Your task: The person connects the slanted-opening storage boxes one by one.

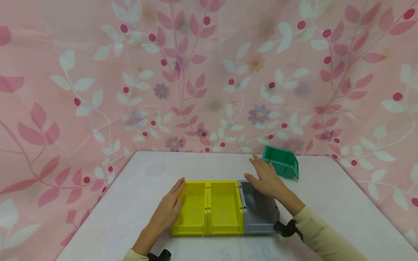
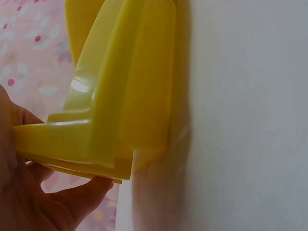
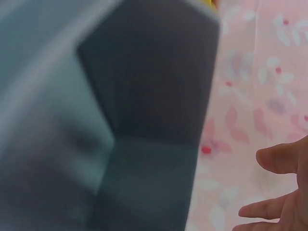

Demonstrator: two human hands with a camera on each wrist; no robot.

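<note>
Two yellow plastic bins (image 1: pixel 225 208) stand side by side on the table, with a grey bin (image 1: pixel 261 228) joined to their right. My left hand (image 1: pixel 167 210) lies along the outer side of the left yellow bin (image 1: pixel 192 208), fingers straight and the thumb at its rim. In the left wrist view that bin (image 2: pixel 108 96) fills the middle, touched by the thumb. Over the back of the grey bin hovers my right hand (image 1: pixel 267 179), fingers extended and holding nothing. Behind it is a green bin (image 1: pixel 284 165); the head view does not settle whether the fingertips touch it.
A white cloth covers the table (image 1: pixel 333 203). Its far edge meets a pink floral curtain (image 1: pixel 209 90) that also hangs along both sides. Black wrist cameras (image 1: pixel 287 228) sit on both wrists, the right one close to the grey bin's front corner.
</note>
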